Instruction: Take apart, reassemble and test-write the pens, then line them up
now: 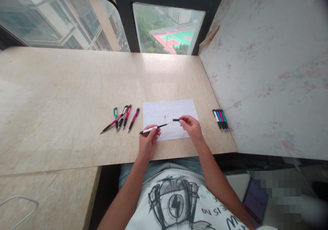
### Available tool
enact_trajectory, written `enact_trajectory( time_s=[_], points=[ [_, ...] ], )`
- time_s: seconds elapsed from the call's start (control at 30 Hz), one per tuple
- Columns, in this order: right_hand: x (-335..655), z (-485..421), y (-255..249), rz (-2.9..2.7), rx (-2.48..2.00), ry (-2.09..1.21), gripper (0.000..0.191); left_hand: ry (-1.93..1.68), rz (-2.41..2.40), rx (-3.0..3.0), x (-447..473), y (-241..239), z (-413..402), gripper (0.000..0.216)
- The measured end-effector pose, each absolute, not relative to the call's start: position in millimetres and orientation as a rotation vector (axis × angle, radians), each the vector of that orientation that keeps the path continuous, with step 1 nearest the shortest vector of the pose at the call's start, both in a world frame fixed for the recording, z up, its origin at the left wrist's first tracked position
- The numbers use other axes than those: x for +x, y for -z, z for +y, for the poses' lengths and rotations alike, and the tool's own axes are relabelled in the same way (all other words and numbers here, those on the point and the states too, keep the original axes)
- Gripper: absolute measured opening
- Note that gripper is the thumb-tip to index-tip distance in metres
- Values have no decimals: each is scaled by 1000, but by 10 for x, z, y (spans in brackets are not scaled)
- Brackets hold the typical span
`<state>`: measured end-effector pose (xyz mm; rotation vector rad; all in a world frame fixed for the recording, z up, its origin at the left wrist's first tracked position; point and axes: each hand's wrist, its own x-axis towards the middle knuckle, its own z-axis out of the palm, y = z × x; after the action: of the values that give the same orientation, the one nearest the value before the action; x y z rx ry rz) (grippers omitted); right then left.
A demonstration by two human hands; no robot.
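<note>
My left hand [148,141] is closed around a white pen [148,130], which lies nearly level with its inner tip bared towards the right. Between the fingers of my right hand [191,125] is a short black pen grip [176,120], held just apart from the pen's tip. Both hands are over a sheet of paper [179,132] with rows of handwriting on its upper half. On the sheet, beyond the pen, sits a tiny dark piece [164,116], perhaps a pen's tip cone; it is too small to be sure.
Several loose pens lie left of the paper, among them a purple pen [133,120] and a green pen [115,115]. More pens [220,119] form a neat row at the right, near the flowered wall [258,86]. Windows [169,30] border the stone-look tabletop [71,96] at the back.
</note>
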<state>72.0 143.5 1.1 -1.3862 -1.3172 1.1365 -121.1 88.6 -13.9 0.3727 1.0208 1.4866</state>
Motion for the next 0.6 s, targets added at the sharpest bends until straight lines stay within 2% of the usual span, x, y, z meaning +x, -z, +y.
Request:
enact_trajectory(
  time_s=[0.4, 0.6],
  points=[
    [324, 1552, 175, -1751, -1626, -504, 12, -1453, 1009, 386, -1213, 144, 906, 24],
    [224, 1585, 234, -1888, -1618, -438, 9, -1459, 1009, 384, -1217, 169, 906, 23]
  ],
)
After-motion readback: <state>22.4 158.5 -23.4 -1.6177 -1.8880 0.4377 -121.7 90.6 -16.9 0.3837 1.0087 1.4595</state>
